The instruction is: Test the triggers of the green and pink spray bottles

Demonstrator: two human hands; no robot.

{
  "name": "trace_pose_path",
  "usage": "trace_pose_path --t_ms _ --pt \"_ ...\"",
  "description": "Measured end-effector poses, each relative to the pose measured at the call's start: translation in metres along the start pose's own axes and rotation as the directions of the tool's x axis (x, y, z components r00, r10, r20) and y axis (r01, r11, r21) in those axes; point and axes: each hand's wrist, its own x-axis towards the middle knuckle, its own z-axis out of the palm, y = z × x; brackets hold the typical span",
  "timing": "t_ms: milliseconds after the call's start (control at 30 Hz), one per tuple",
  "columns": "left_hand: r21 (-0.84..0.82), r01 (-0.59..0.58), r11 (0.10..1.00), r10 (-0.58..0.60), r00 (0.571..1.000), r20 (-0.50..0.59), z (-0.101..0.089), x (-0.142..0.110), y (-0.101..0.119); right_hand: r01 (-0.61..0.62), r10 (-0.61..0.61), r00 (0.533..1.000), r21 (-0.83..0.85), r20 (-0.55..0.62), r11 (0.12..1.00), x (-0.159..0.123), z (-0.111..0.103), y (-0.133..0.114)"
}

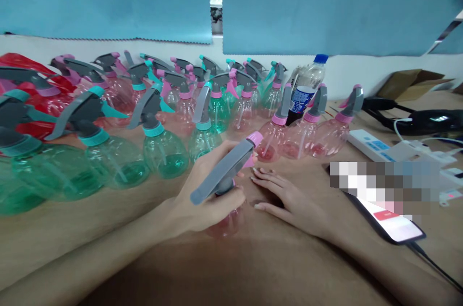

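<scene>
My left hand point(198, 209) is wrapped around the neck of a spray bottle point(226, 166) with a grey and pink trigger head. Its pink see-through body shows below the fingers, partly hidden by them. The nozzle points up and to the right. Resting palm down on the table just right of that bottle, my right hand point(285, 197) holds nothing, its fingers stretched out. Beyond it stand several pink spray bottles point(300, 137). To the left is a row of green spray bottles point(165, 149) with grey and turquoise heads.
More pink and green spray bottles crowd the back, beside red plastic point(31, 65) at far left. A blue-capped drink bottle point(307, 89) stands behind. On the right are a phone point(403, 229) with a cable, a white power strip point(372, 146), a black object point(430, 122) and a cardboard box point(410, 83).
</scene>
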Motion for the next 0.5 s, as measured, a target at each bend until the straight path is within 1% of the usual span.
trace_pose_path --t_ms 100,333,433,500 --pt "-0.011 0.021 1.0 -0.02 1.0 0.02 -0.0005 0.0003 0.0006 -0.01 0.01 1.0 -0.005 0.016 1.0 0.0002 -0.0016 -0.0011" --pt "-0.035 0.012 0.999 -0.011 0.999 0.03 -0.0002 0.002 0.0003 -0.031 0.031 0.999 0.005 0.027 1.0 0.0013 -0.0032 -0.0024" --pt "-0.011 -0.004 1.0 0.005 1.0 0.015 0.0003 0.0017 -0.0011 -0.032 0.032 0.999 0.003 0.033 0.999 0.0018 -0.0037 -0.0024" --pt "0.043 -0.016 0.999 0.016 1.0 -0.005 0.0004 0.0014 -0.0022 -0.033 0.033 0.999 -0.003 0.041 0.999 0.0019 -0.0042 -0.0022"
